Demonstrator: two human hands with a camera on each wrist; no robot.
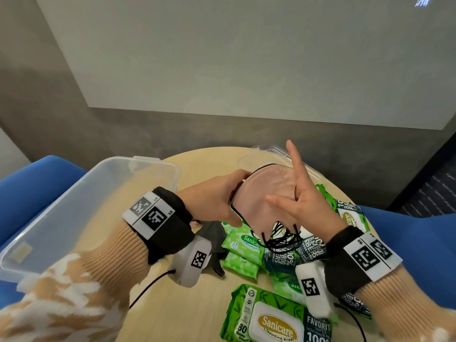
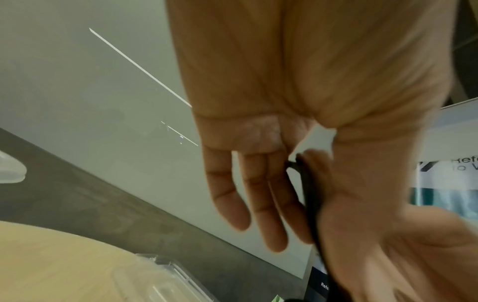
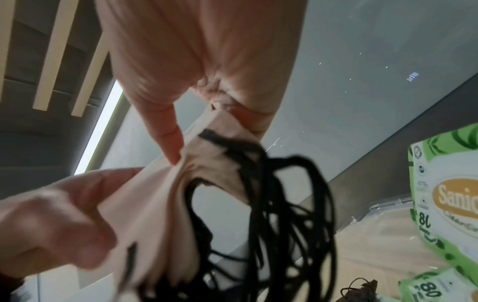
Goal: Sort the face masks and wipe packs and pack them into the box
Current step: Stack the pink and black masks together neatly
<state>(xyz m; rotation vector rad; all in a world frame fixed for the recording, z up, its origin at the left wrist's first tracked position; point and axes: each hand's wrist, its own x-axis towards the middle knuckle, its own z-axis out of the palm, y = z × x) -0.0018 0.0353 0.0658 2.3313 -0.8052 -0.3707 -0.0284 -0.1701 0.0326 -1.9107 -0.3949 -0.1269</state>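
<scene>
A stack of pink face masks [image 1: 264, 188] with black ear loops [image 1: 281, 236] hangs above the round table, held between both hands. My left hand [image 1: 233, 196] grips its left edge, thumb in front and fingers behind. My right hand [image 1: 291, 183] holds the right side, with the thumb laid across the front and the index finger pointing up. In the right wrist view the masks [image 3: 160, 204] and their tangled loops [image 3: 284, 204] fill the middle. The clear plastic box [image 1: 74, 206] stands at the left. Green wipe packs [image 1: 243, 240] and a large 80-sheet pack [image 1: 271, 319] lie on the table below.
A dark teal bamboo wipe pack [image 1: 296, 253] and another green pack [image 1: 348, 213] lie under my right wrist. A dark grey mask [image 1: 214, 233] lies below my left wrist. The clear lid [image 1: 278, 150] sits at the table's far edge. Blue chairs [image 1: 37, 174] flank the wooden table [image 1: 192, 304].
</scene>
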